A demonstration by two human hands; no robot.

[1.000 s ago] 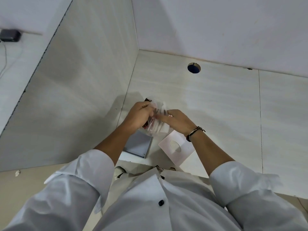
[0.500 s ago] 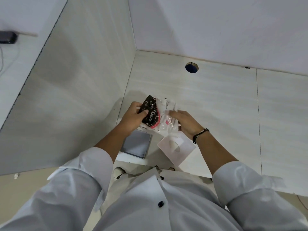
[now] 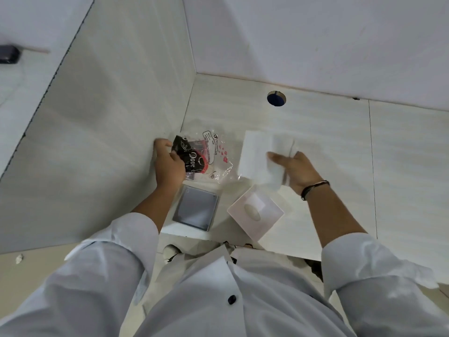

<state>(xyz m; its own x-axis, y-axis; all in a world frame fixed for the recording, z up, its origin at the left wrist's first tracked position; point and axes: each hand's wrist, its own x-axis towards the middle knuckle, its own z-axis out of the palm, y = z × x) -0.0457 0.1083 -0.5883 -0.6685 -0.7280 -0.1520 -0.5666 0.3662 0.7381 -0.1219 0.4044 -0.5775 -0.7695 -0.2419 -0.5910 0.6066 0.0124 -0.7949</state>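
By the counter's (image 3: pixel 315 132) left edge, close to the side panel (image 3: pixel 109 142), the left hand (image 3: pixel 168 164) has its fingers curled around a dark Dove packet (image 3: pixel 188 154). The packet sits half inside a crumpled clear bag (image 3: pixel 220 154) that spreads out on the counter to its right. The right hand (image 3: pixel 298 170), with a dark wristband (image 3: pixel 313 188), is raised near the middle of the counter. It pinches a white sheet (image 3: pixel 260 154) between thumb and fingers; the sheet is blurred, probably a tissue. Below it, near the front edge, stands a white tissue box (image 3: pixel 264 222) with an oval opening. Just left of the box is a grey square tray (image 3: pixel 195 207). A round hole (image 3: pixel 276 98) is at the back edge.
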